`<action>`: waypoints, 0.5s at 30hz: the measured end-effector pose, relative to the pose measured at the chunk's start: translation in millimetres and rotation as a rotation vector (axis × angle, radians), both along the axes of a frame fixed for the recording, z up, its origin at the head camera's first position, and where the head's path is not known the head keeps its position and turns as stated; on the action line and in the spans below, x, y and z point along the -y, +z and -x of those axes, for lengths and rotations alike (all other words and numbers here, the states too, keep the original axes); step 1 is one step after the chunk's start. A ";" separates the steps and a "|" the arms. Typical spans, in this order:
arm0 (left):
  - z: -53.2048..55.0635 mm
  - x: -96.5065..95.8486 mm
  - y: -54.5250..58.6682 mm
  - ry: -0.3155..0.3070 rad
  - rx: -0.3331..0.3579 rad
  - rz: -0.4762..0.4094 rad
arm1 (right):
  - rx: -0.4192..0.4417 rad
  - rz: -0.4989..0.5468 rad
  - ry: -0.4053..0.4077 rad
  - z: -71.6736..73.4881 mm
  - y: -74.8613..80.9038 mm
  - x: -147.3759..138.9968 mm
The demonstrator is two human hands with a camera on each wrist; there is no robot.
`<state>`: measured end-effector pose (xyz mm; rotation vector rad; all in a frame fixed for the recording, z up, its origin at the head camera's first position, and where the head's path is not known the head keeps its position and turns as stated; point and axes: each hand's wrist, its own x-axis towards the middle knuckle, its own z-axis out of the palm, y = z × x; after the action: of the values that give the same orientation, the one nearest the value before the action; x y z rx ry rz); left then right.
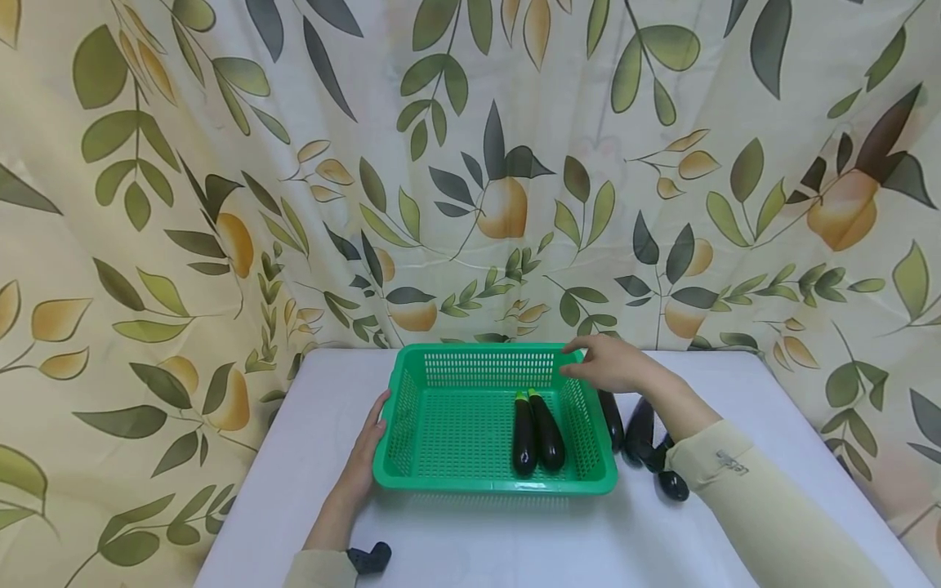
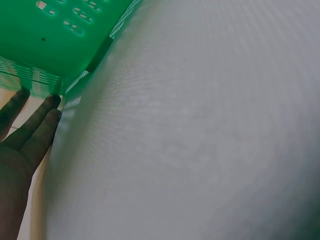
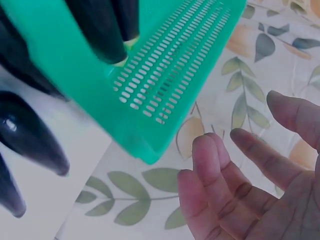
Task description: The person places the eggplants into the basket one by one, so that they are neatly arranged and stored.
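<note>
Head view: two oblong, glossy, dark-purple eggplants [image 1: 524, 441] lie in the green perforated plastic basket [image 1: 463, 433]; we'd best steady it with the straight-fingered left hand [image 1: 363, 454], the right hand [image 1: 612, 363] released.

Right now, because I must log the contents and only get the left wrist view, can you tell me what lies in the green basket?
Observer: Two eggplants lie side by side in the right half of the green basket.
Operator: Is the right hand carrying another?
Observer: No, the right hand holds nothing.
Operator: Anything outside?
Observer: Yes, more eggplants lie on the table, right of the basket.
</note>
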<state>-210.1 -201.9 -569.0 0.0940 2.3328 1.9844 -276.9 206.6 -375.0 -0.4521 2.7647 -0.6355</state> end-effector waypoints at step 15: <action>0.8 -0.1 -1.3 0.026 0.014 -0.004 | -0.002 0.004 -0.056 -7.9 -0.8 -25.6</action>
<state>-210.9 -201.8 -570.3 0.0503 2.3330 1.9949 -269.0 232.2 -375.8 -0.3777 2.7875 -0.6534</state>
